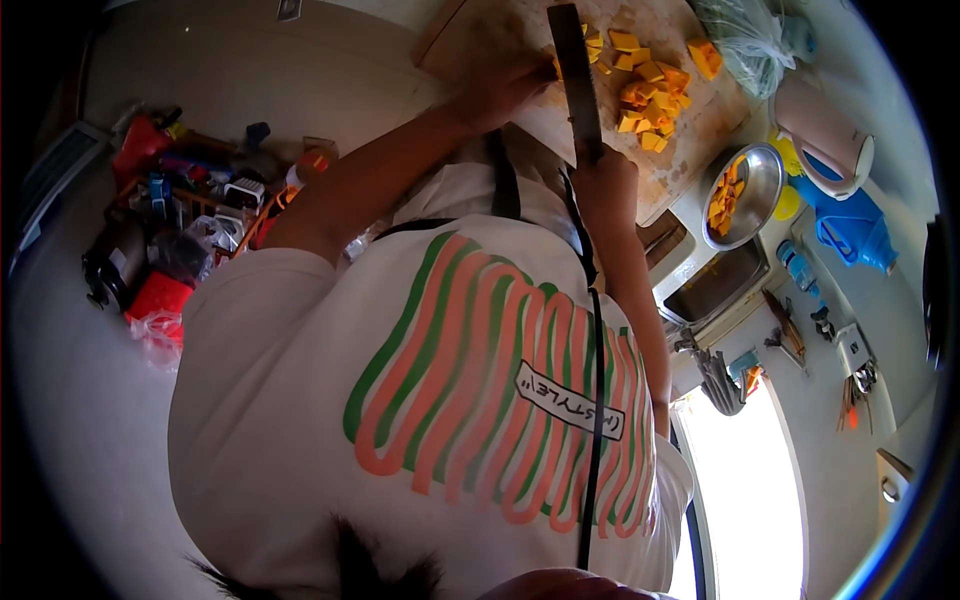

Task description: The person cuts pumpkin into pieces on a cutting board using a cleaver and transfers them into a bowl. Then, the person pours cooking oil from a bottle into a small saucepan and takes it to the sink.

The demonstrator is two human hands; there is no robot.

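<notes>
We see the right hand (608, 182) with its grip wrapped around a knife (578, 85), near orange chunks (664, 101) on a cutting board (700, 140); the left hand's (508, 92) grip we cannot tell.

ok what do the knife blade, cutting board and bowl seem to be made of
Knife blade: probably steel, flat and dark, looking dull in this light. Cutting board: likely wood, matte tan with blotchy marks. Bowl: likely metal, perhaps stainless steel, given its silvery shine and bright reflections.
</notes>
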